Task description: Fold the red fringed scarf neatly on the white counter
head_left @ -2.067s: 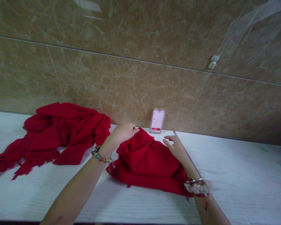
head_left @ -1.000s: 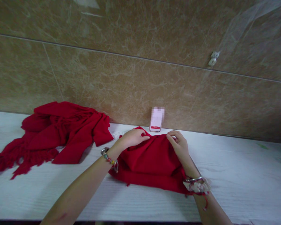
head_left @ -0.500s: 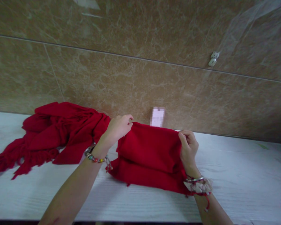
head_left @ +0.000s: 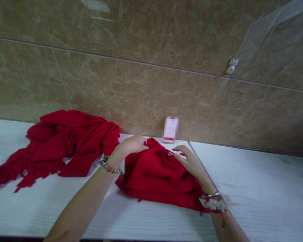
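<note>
While both hands work at one piece of fabric, the entry reads as follows. Item: red cloth (head_left: 159, 171), one, rumpled, its near edge roughly straight, its far edge bunched; placed mid-front on a white tabletop (head_left: 257, 191). Handling note, by judgement: a far corner in each hand, thumb above and fingers beneath, with an even outward pull, should flatten the bunching best; the near edge ought to lie undisturbed, and uneven tension would likely skew the layers.

Left grip (head_left: 131, 146): fingers bent, thumb and fingertips touching the cloth's far left corner; whether fabric is pinched cannot be told. Right grip (head_left: 190, 162): thumb and fingers parted, fingertips at the bunched far edge, contact uncertain. The cloth lies between the two and extends nearer the wearer than either, its near right corner by the right wrist.

Also listed: fringed red cloth (head_left: 73, 144), heaped to the left, beside the left hand; phone (head_left: 169, 131), leaning on the marbled wall (head_left: 131, 97), just beyond the far edge.
</note>
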Motion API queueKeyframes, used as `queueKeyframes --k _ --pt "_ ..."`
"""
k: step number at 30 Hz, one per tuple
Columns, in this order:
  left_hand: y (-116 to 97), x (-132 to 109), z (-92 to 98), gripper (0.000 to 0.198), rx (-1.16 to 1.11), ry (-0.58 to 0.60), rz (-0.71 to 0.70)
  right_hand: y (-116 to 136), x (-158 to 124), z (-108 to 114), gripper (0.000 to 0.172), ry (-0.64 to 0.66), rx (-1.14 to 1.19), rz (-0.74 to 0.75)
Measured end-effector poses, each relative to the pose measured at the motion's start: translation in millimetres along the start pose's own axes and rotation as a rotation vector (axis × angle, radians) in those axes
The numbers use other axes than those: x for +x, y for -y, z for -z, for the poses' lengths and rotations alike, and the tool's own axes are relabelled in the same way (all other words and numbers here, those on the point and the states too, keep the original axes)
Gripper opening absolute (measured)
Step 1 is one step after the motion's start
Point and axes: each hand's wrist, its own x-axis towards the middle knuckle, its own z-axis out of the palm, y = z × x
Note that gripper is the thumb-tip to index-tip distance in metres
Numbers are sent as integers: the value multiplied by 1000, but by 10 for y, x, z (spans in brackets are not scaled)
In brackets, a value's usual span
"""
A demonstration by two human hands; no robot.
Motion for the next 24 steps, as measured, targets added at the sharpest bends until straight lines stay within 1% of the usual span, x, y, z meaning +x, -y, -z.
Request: queueKeyframes --k 2,4,6,8,9,10,11,13,14,15,17,19,20,22,24 --pt "-54 10 -20 23 -43 63 -74 -33 -23 -55 19 142 -56 15" --pt "-101 3 -21 24 -54 105 -116 -65 -46 -103 22 210 -110 23" --pt "-114 -6 -14 26 -47 151 -137 -99 -60 -129 29 181 -157 16" --pt "-90 -9 -2 25 -49 184 -147 -139 -65 -127 37 97 -205 -13" --pt "-68 -7 6 25 -61 179 -151 -161 -66 -118 38 59 -232 -39" --pt "-44 -5 14 24 -85 158 -158 -182 -65 -107 36 38 -257 -68" --pt "-22 -3 23 24 -118 121 -165 -200 -63 -95 30 35 -275 -93" --pt "2 -3 39 26 -211 39 -186 -220 -55 -77 15 50 -277 -117" --pt "-2 -5 42 27 -265 19 -201 -218 -47 -71 12 47 -259 -112" --pt "-15 -8 41 27 -313 20 -213 -207 -37 -65 15 26 -228 -99" --pt "-66 -14 26 30 -368 61 -226 -159 -11 -49 19 -79 -141 -68" --pt "-123 -13 -1 33 -362 99 -235 -94 13 -12 20 -222 -48 -63" --pt "-144 -10 -14 32 -346 94 -236 -62 20 16 20 -301 -7 -74" --pt "-160 -4 -24 30 -319 34 -225 -14 24 86 21 -472 57 -117" --pt "-147 -10 -1 29 -300 -87 -186 4 16 159 23 -645 113 -165"
